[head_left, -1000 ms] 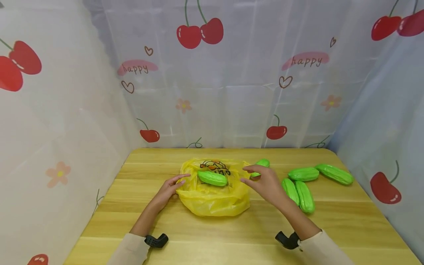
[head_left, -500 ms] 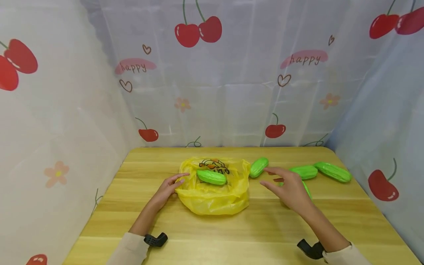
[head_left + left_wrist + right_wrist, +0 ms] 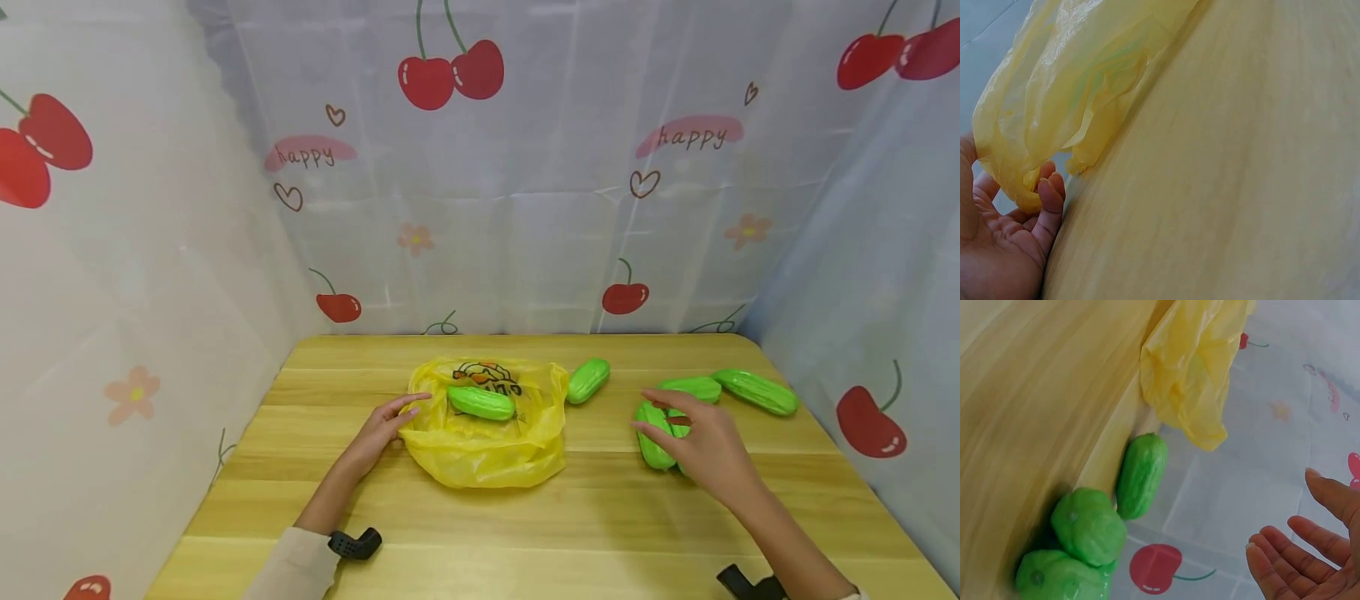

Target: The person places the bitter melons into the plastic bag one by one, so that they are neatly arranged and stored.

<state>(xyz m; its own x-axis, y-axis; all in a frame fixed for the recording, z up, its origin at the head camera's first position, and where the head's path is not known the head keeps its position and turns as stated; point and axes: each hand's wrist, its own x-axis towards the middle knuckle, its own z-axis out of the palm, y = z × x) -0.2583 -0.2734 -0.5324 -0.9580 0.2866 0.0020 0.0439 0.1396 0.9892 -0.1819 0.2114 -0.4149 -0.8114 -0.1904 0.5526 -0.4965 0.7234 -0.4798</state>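
A yellow plastic bag (image 3: 480, 462) stands with its mouth spread wide, a green cucumber (image 3: 482, 403) lying inside. My left hand (image 3: 378, 433) holds the bag's left rim; in the left wrist view its fingers (image 3: 1051, 206) curl round a fold of the plastic. With thumb and fingers spread and nothing between them, my right hand (image 3: 708, 442) hovers over two side-by-side cucumbers (image 3: 652, 437), partly hiding them. The right wrist view has this hand (image 3: 1313, 556) apart from the cucumbers (image 3: 1088, 526).
Just right of the bag lies a single cucumber (image 3: 588, 381). Farther back on the right are another cucumber (image 3: 693, 388) and a longer-looking one (image 3: 756, 392). The wooden table (image 3: 480, 550) is enclosed by cherry-printed curtains (image 3: 517, 225) at the back and sides.
My right hand has moved right, from the bag's right rim past the single cucumber to above the paired cucumbers. The left hand and the bag have stayed in place.
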